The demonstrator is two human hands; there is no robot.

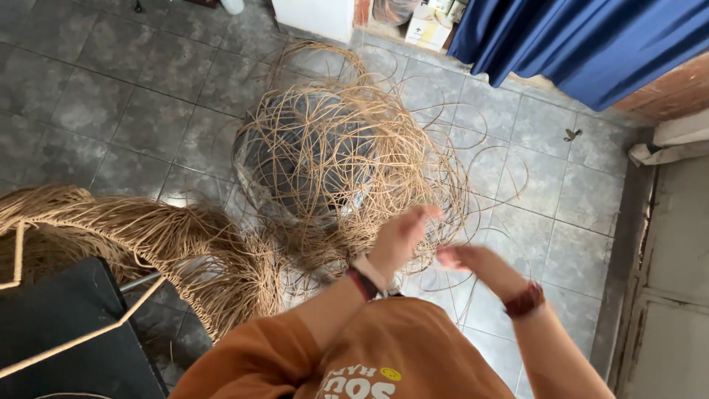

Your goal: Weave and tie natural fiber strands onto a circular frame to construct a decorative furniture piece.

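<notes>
Both forearms reach forward, the blurred left hand (pixel 402 235) raised just beside the lower, flatter right hand (pixel 473 262)

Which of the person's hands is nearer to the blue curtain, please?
The right hand: it lies below the blue curtain, while the left hand sits farther left, over the tangled rattan strands.

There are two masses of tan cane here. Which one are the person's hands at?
The loose tangle of cane strands piled over a dark round form on the floor, just beyond both hands. The other, the dense woven cane piece, lies at left, untouched.
</notes>
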